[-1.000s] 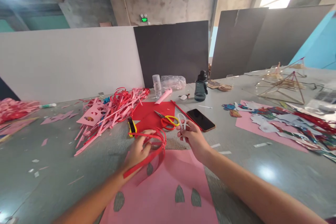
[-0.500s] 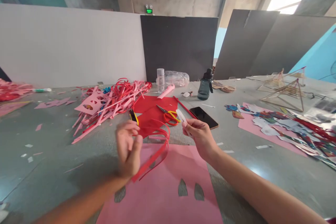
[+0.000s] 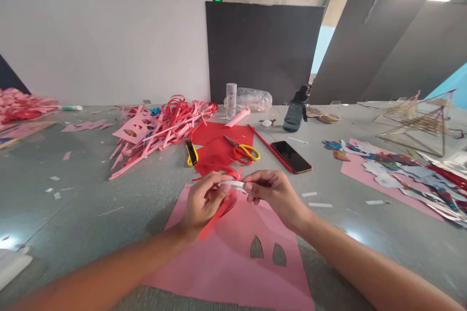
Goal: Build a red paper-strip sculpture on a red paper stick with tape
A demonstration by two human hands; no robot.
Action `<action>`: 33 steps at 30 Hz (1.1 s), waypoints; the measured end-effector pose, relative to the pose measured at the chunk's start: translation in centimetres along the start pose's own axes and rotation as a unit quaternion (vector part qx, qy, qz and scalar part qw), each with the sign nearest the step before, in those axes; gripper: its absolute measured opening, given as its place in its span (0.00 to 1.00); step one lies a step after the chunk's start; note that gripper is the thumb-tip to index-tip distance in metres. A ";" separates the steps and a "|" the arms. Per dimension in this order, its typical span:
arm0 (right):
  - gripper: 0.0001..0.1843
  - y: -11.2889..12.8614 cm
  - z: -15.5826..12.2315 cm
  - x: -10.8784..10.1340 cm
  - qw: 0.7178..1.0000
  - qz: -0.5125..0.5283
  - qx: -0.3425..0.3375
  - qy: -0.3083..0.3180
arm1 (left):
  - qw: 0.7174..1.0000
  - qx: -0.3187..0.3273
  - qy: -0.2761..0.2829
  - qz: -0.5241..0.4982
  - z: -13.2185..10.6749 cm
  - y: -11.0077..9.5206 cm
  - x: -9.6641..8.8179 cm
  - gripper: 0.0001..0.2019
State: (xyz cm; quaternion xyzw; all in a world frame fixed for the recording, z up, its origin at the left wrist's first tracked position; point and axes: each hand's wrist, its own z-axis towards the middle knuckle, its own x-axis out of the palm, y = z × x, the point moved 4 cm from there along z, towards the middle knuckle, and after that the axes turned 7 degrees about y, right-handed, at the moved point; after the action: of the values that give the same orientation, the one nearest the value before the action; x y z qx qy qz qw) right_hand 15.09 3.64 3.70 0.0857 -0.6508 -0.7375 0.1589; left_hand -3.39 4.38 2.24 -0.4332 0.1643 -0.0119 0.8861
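My left hand [image 3: 204, 201] and my right hand [image 3: 272, 192] meet above a pink paper sheet [image 3: 233, 257] on the grey table. Both pinch a short white strip [image 3: 233, 184] stretched between their fingertips. Looped red paper strips [image 3: 219, 194] hang under the left hand's fingers and trail down onto the pink sheet. Two leaf-shaped holes [image 3: 266, 250] are cut in the pink sheet, near my right wrist.
Beyond the hands lie a red sheet [image 3: 219, 143], red-and-yellow scissors [image 3: 242, 150], a yellow-and-black cutter [image 3: 190, 152], a phone [image 3: 294, 156] and a dark bottle [image 3: 295, 116]. A heap of pink and red scraps [image 3: 156, 129] sits left; coloured cut-outs [image 3: 394, 170] and a stick frame [image 3: 416, 119] sit right.
My hands have come together over the pink sheet. The left hand, lifted and apart a moment ago, now pinches the white strip that the right hand held alone.
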 end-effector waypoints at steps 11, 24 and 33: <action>0.08 1.9 -1.5 1.1 0.917 -0.323 -0.231 0.039 | 0.992 0.112 -0.006 0.063 0.2 -1.1 -0.2 0.06; 0.04 0.6 -2.8 3.1 0.877 -0.358 -0.317 0.050 | 0.987 0.145 0.010 0.071 -0.3 -1.9 0.5 0.08; 0.07 0.5 -3.4 3.2 0.913 -0.294 -0.282 0.010 | 0.987 0.135 0.015 0.090 -0.5 -1.6 0.5 0.05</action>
State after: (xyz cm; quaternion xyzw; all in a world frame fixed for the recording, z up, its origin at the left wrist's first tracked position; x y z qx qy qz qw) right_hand 13.32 -0.63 3.95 0.2324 -0.3592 -0.9029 -0.0406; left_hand -2.92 2.91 3.07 -0.2928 0.2129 0.0394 0.9313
